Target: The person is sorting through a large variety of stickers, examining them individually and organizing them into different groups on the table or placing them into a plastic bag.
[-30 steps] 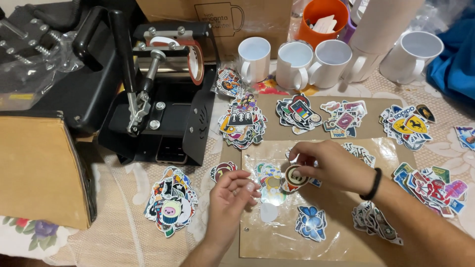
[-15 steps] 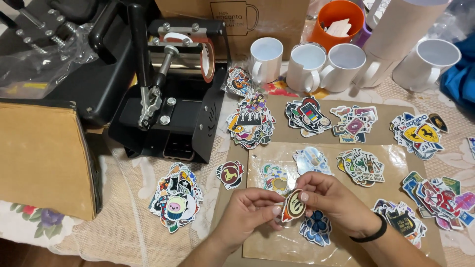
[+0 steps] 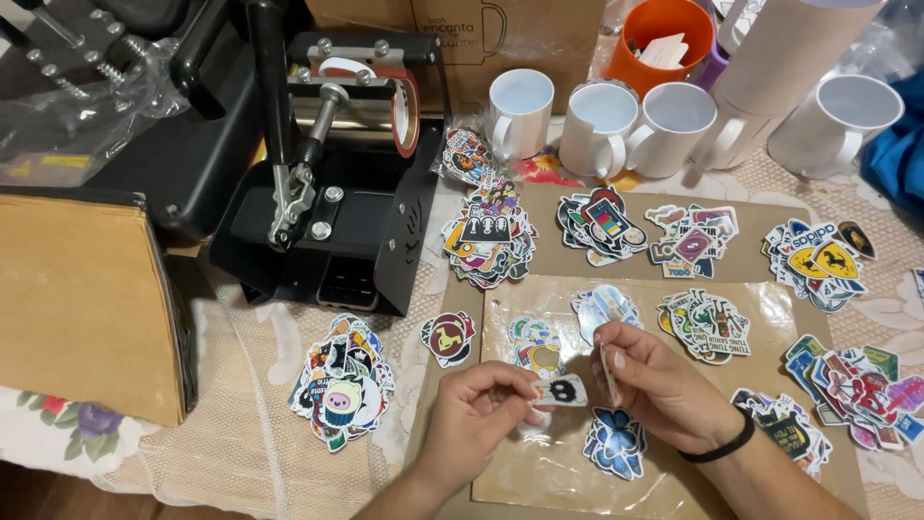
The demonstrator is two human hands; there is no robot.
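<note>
**A:** Lace-covered table (image 3: 241, 443), crowded. Black mug press (image 3: 337, 202) at the back left, white mugs (image 3: 520, 111) in a row behind, clear plastic sheet (image 3: 539, 481) spread over brown card in front.

**B:** How far along, by the look of it?

**A:** Probably well on. Many heaps of stickers (image 3: 486, 236) already stacked around the plastic sheet, on card and cloth alike. Left loose on the sheet, only a few singles and small clusters, among them a blue butterfly sticker (image 3: 614, 443).

**B:** And the hands?

**A:** Left hand (image 3: 476, 409) curled, pinching a pale sticker (image 3: 560, 390) with a black fuzzy figure by its left end. Right hand (image 3: 664, 385) half closed, gripping a second sticker (image 3: 607, 371) between thumb and fingers.

**B:** Placed and pointed how?

**A:** Pale sticker held just over the plastic sheet, between both hands, above the butterfly sticker. Long axis left to right, nearly level, printed face up. Second sticker seen edge-on, standing upright, face hidden.
</note>
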